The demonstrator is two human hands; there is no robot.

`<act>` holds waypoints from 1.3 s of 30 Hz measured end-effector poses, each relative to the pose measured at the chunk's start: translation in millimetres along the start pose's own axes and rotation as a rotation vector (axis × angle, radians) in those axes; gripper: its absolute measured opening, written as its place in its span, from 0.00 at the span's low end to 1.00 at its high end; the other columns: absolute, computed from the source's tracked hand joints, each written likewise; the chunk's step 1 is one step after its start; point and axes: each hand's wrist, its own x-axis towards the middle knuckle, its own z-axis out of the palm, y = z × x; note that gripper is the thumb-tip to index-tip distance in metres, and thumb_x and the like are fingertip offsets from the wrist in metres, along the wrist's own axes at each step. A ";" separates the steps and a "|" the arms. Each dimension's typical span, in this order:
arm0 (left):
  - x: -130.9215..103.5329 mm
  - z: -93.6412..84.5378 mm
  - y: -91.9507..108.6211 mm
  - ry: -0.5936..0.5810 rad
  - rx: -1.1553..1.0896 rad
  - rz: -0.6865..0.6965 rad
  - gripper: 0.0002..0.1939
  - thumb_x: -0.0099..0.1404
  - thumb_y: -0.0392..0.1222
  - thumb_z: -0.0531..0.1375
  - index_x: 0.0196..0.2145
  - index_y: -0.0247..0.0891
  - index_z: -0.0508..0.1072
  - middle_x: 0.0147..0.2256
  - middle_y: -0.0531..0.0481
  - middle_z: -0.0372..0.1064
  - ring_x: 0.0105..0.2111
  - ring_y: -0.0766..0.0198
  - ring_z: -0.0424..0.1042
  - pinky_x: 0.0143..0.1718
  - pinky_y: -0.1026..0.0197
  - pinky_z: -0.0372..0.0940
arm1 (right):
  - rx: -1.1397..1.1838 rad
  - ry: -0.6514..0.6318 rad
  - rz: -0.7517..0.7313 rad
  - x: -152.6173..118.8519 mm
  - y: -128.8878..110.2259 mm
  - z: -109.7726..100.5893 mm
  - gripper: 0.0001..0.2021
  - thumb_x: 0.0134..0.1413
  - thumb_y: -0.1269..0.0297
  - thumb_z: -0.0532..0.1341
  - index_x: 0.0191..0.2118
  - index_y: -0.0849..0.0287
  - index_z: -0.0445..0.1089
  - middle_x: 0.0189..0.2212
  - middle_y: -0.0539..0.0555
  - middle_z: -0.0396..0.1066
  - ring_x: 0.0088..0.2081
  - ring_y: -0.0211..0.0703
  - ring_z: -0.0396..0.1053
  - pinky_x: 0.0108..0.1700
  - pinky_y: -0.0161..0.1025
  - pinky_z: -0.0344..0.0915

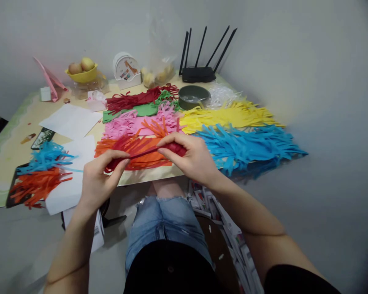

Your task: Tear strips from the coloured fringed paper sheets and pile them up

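Note:
My left hand [102,173] and my right hand [191,157] pinch a dark red fringed paper strip [145,152] between them, its middle stretched thin and its ends bunched at the fingers. Right behind the hands lies orange fringed paper [147,162]. Farther back are pink fringed paper [144,123], green paper [145,110] and dark red paper [135,100]. Yellow fringed paper [227,116] and blue fringed paper [254,145] lie to the right. At the left, a small blue bundle [46,157] sits beside an orange one [39,183].
A black router [199,74] stands at the back, near a dark green round container [194,97]. White sheets [71,121] and a phone [42,138] lie at the left. Behind are a yellow bowl [82,76] and a coaster holder [130,81]. A wall borders the right side.

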 end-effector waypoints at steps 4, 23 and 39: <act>-0.8 -1.6 0.1 -0.021 -0.248 -0.095 0.07 0.64 0.43 0.66 0.36 0.37 0.75 0.34 0.47 0.79 0.33 0.61 0.79 0.37 0.62 0.73 | 0.271 -0.079 0.091 2.2 2.3 -2.0 0.03 0.57 0.67 0.65 0.35 0.61 0.73 0.32 0.53 0.77 0.34 0.38 0.76 0.39 0.36 0.72; 2.8 -0.7 -3.2 -0.170 -0.734 -0.265 0.04 0.58 0.39 0.68 0.26 0.38 0.78 0.28 0.46 0.77 0.26 0.62 0.76 0.29 0.61 0.72 | 0.556 -0.200 -0.036 5.5 25.9 -2.9 0.04 0.50 0.73 0.64 0.30 0.61 0.78 0.29 0.53 0.80 0.31 0.37 0.78 0.36 0.31 0.73; 22.2 3.4 0.1 -0.301 0.222 0.396 0.07 0.69 0.39 0.60 0.36 0.40 0.79 0.32 0.50 0.79 0.34 0.61 0.76 0.49 0.54 0.67 | 0.183 -0.441 -0.237 4.2 18.3 -17.8 0.11 0.57 0.69 0.63 0.46 0.60 0.75 0.42 0.55 0.80 0.42 0.38 0.78 0.47 0.34 0.72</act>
